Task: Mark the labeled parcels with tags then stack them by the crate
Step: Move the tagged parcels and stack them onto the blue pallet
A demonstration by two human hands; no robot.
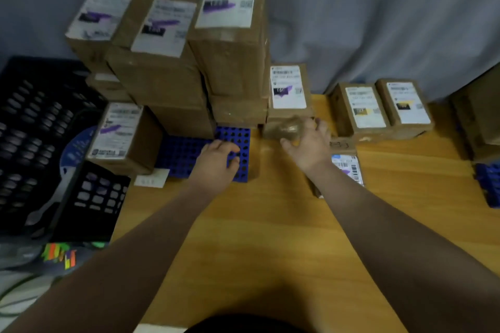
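Note:
Labeled brown parcels with purple marks are stacked at the back left, the tallest parcel (230, 35) on top. Another purple-marked parcel (288, 89) stands on a low brown parcel (281, 127), which is blurred. My right hand (308, 143) grips that low parcel, thumb on its near side and fingers on its right end. My left hand (219, 159) rests on a blue perforated tray (184, 151) under the stack. Two yellow-marked parcels (362, 108) (405, 103) sit at the back right. The black crate (40, 130) is on the left.
A small parcel with a barcode label (347, 167) lies under my right forearm. Bright coloured tags (59, 254) lie at the lower left below the crate. A white card (150, 180) sits by the tray. More boxes (481, 116) and a blue rack (489, 184) are at the right edge.

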